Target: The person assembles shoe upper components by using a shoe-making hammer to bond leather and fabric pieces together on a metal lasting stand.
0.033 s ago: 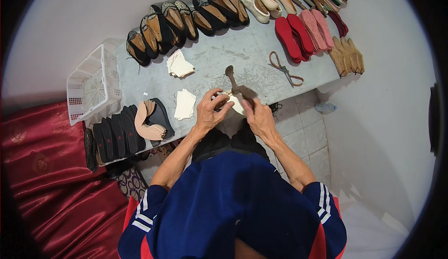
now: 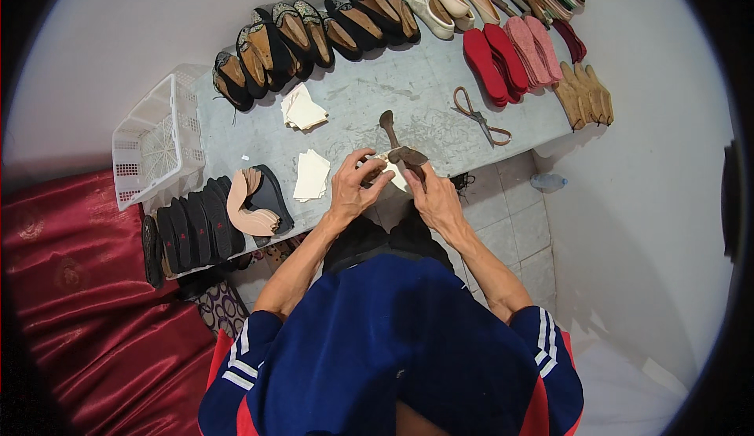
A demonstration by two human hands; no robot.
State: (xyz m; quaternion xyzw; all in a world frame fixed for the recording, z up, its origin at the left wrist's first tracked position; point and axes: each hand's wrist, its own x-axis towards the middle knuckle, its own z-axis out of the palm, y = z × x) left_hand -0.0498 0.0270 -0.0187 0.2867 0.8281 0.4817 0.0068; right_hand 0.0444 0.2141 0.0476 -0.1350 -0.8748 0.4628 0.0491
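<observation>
Just off the near edge of the table, my left hand [image 2: 357, 188] is closed, its fingers and thumb on the rim of a small white piece [image 2: 401, 178]. The kind of that piece is hard to make out, as my hands cover much of it. My right hand [image 2: 437, 202] grips what looks like a hammer [image 2: 408, 155], whose dark head lies over the white piece; its handle is mostly hidden by my fingers. Beyond them, a dark metal arm with a rounded end [image 2: 387, 122], like part of a cobbler's iron foot, reaches toward the table.
Scissors [image 2: 479, 118] lie right of my hands, white card stacks [image 2: 312, 175] left. Black shoes [image 2: 294, 31] line the back, with red insoles [image 2: 495, 65] and wooden lasts [image 2: 583, 94] at right. A white basket [image 2: 184, 122] and black soles [image 2: 196, 224] occupy the left end.
The hammer head, blurred and larger before, has come down onto the white piece and now shows sharply. My left hand has hardly moved.
</observation>
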